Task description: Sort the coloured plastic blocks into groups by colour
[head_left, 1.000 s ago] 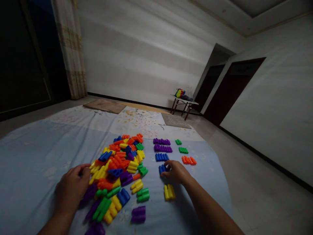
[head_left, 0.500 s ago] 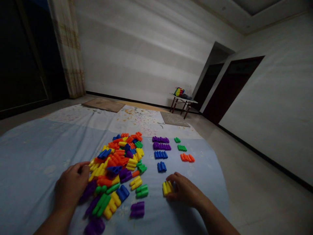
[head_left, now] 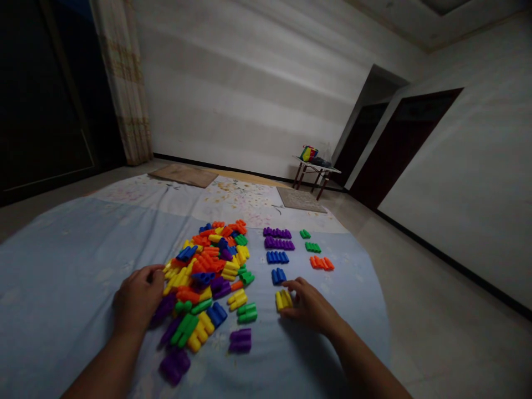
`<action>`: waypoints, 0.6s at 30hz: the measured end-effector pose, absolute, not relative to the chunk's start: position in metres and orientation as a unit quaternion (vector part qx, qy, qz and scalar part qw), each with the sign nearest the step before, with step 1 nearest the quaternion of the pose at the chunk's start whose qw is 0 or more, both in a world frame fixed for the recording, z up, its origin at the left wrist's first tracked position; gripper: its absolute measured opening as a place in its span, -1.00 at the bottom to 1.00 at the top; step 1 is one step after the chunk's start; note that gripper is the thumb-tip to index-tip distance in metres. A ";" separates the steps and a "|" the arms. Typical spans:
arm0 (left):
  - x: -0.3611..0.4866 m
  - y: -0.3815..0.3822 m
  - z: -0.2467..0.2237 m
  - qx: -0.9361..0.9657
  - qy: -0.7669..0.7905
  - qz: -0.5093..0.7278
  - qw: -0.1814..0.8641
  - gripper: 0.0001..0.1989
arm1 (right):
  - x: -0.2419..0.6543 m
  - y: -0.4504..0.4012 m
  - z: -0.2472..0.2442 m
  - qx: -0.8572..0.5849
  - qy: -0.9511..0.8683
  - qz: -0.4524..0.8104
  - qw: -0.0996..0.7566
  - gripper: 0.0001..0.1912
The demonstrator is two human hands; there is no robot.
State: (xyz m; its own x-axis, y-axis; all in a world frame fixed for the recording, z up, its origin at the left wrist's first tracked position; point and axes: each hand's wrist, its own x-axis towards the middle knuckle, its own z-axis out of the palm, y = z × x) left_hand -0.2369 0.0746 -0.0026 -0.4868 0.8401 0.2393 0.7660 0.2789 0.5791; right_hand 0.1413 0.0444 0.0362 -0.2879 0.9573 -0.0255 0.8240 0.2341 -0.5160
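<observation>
- At four o'clock from the pile (head_left: 206, 259), the right hand (head_left: 310, 306) has its fingers pinched on a yellow block (head_left: 284, 300), thumb at its near side and a fingertip at its far side; the block lies on the cloth (head_left: 83, 244), just short of a blue block (head_left: 279, 276).
- A light pinch should do: hold it level, steer with the thumb, then release toward four o'clock so the blue block is not knocked.
- Between eight and nine o'clock from the pile, the left hand (head_left: 139, 296) rests with bent fingers against its edge; whether they grip a piece, I cannot tell. Keeping it quiet would probably stop the pile spreading.
- The yellow block is short tubes joined side by side, apparently smooth plastic, so hard pressing might make it skid.
- Twelve o'clock from it, past the blue block: a ridged blue row (head_left: 277, 257), then two purple rows (head_left: 279, 244).
- Toward one o'clock: two green rows (head_left: 313, 247), with an orange row (head_left: 321, 263) nearer two.
- Between seven and eight: a purple block (head_left: 240, 340), round-sided.
- Beneath everything, the cloth is pale blue, flowered and creased; folds could tilt a block.
</observation>
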 end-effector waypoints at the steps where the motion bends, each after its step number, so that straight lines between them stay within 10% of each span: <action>1: -0.237 0.075 -0.003 0.504 0.796 0.332 0.052 -0.65 | 0.137 0.041 0.039 -0.570 -0.774 0.221 0.167 -0.43; 13: -0.236 0.073 -0.002 0.505 0.790 0.343 0.052 -0.65 | 0.073 0.033 0.032 -0.423 -0.877 0.178 0.142 -0.61; 18: -0.241 0.074 -0.003 0.513 0.792 0.325 0.058 -0.64 | 0.091 0.036 0.034 -0.449 -0.837 0.171 0.261 -0.58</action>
State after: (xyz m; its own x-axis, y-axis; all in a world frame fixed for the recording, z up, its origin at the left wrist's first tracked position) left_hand -0.2406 0.0745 -0.0025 -0.4669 0.8504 0.2425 0.7753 0.2617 0.5748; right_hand 0.0910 0.0356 0.0340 -0.4605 0.8413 0.2831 0.6635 0.5381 -0.5198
